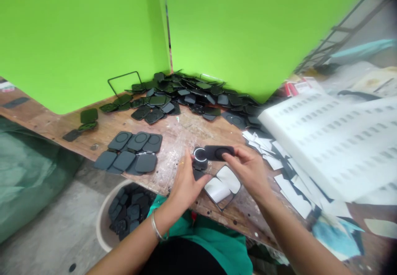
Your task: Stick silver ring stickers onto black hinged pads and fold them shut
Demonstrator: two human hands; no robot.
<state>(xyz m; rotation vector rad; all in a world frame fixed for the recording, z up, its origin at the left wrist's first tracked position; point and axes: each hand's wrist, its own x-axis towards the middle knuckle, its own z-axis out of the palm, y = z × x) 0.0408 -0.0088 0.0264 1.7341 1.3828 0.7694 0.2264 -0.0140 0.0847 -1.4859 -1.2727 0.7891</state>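
Above the table's front edge, my left hand (187,180) closes its fingers and thumb around the lower left of a black folding charging pad (200,163) with a white ring on one panel. My right hand (248,165) pinches another dark panel (214,153) with a ring outline between thumb and fingers. This panel touches or overlaps the ringed one; whether a hinge joins them I cannot tell. Just below both hands lies a dark-edged sheet with white rounded pieces (218,189), one curling up.
Folded-out dark pads (124,160) lie in rows at left. A large pile of dark pads (186,91) sits against green panels (93,31). White foam tray (322,142) and paper scraps (291,192) are at right. Below the edge stands a bin (102,221) of dark pieces.
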